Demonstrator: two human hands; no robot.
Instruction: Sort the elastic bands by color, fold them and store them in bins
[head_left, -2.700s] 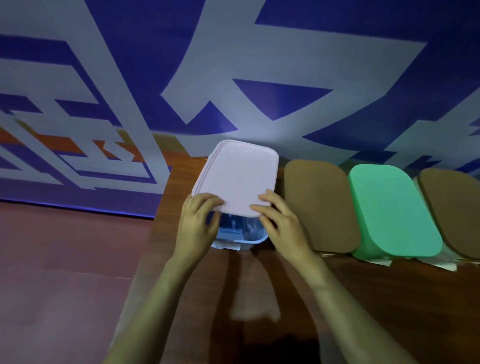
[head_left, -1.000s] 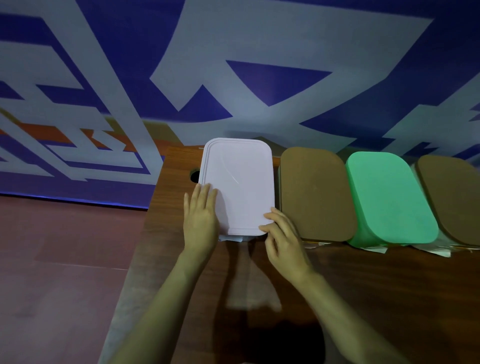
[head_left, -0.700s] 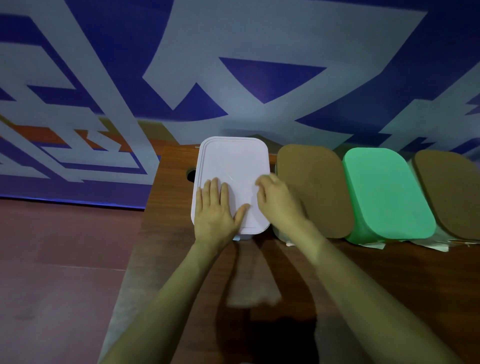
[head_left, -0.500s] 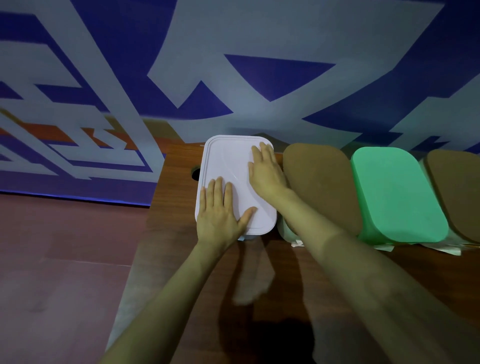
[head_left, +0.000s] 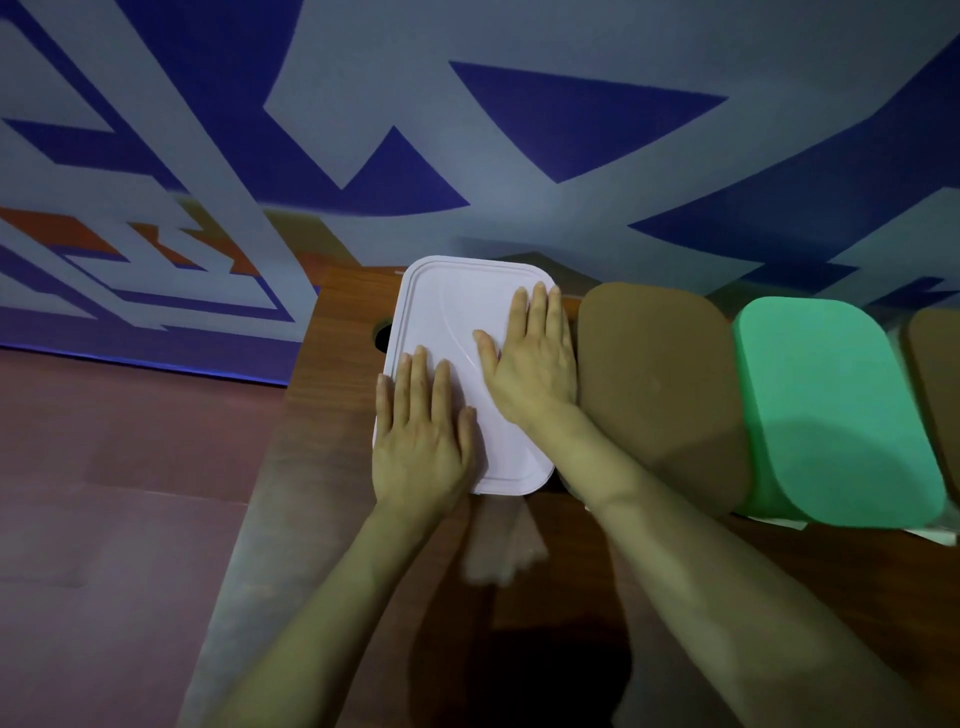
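Observation:
A pale pink lid (head_left: 457, 306) covers the leftmost bin on the wooden table (head_left: 571, 597). My left hand (head_left: 421, 441) lies flat on the lid's near left part, fingers straight. My right hand (head_left: 535, 364) presses flat on the lid's far right part, fingers pointing toward the wall. The bin under the lid and any elastic bands are hidden. To the right stand a brown-lidded bin (head_left: 660, 374), a green-lidded bin (head_left: 831, 405) and another brown-lidded bin (head_left: 940, 374) at the frame's right edge.
The bins stand in a row along the table's far edge against a blue and grey patterned wall (head_left: 467, 130). A round hole (head_left: 383, 335) in the table shows left of the pink lid. The table's left edge drops to a reddish floor (head_left: 114, 467).
The pink lid slid back and now sits square over its bin. Both hands went from holding its near edge to lying flat on top, the right hand reaching farther back.

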